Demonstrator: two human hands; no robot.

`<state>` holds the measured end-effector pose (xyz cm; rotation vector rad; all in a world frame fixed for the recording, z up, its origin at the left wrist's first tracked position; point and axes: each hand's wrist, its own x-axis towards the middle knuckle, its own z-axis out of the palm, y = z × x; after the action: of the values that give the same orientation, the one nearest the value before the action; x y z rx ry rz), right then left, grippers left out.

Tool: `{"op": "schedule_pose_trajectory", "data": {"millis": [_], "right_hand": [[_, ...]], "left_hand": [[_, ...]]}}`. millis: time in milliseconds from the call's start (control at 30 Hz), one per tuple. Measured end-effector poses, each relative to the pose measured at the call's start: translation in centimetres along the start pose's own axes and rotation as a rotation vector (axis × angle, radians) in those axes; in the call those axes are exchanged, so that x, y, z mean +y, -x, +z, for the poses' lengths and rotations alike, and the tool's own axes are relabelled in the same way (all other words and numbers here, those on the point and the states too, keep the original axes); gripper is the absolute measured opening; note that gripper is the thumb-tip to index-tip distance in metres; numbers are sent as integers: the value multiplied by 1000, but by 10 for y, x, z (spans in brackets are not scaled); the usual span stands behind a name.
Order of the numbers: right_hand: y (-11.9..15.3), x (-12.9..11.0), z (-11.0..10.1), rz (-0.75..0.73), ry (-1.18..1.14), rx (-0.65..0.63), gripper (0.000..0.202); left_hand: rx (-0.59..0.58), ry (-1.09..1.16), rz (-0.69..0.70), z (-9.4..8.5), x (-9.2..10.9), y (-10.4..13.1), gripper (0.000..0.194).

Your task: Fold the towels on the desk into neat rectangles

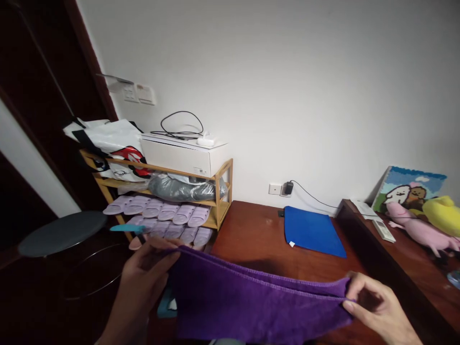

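A folded purple cloth (251, 302) is stretched between my two hands above the reddish-brown table (247, 230). My left hand (147, 270) pinches its upper left corner. At the right end, my right hand (373, 302) pinches the other corner between thumb and fingers. The cloth's two upper edges lie one behind the other with a narrow gap between them, and its lower part runs toward the bottom of the view. Behind it, a blue cloth (312, 231) lies flat on the table near the wall.
At left stands a wooden rack (219, 206) with lilac slippers (154, 208) and a white box (176, 155). A dark round stool (64, 232) is beside it. Plush toys (420, 230) and a remote (384, 230) lie on the raised surface at right.
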<state>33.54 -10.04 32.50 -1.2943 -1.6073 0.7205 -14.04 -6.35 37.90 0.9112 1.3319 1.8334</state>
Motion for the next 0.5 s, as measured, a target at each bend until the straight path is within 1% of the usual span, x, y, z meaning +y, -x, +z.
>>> {"op": "schedule_pose_trajectory", "data": {"millis": [67,100,167,233,267,300,333,367,400,433,467,500], "right_hand": [[-23,9,6,-7,-15,-1,34],[-42,14,12,-5,-24,3,36],[-92,27,28,1,-47,20,41],[-147,46,52,12,-76,40,48],[-170,58,67,26,-87,70,54],[-188,72,84,35,-87,102,60],[-197,88,102,43,-66,144,64],[-198,105,121,43,-6,202,65],[-189,124,141,34,71,256,64],[-172,144,162,18,147,288,63],[-147,164,181,-14,210,268,61],[-118,184,199,-51,276,220,59]], "left_hand": [[-80,0,24,9,-17,-29,40],[-126,-18,40,18,-30,-49,38],[-184,-121,85,42,-61,-96,38],[-244,-215,198,70,-99,-140,40],[-229,-300,230,83,-119,-156,42],[-204,-342,234,93,-139,-166,44],[-187,-380,238,99,-159,-169,45],[-171,-420,242,101,-178,-166,44],[-165,-456,247,98,-197,-155,42],[-175,-493,256,90,-215,-140,40],[-202,-533,269,78,-235,-120,38],[-247,-565,276,61,-254,-99,34]]}}
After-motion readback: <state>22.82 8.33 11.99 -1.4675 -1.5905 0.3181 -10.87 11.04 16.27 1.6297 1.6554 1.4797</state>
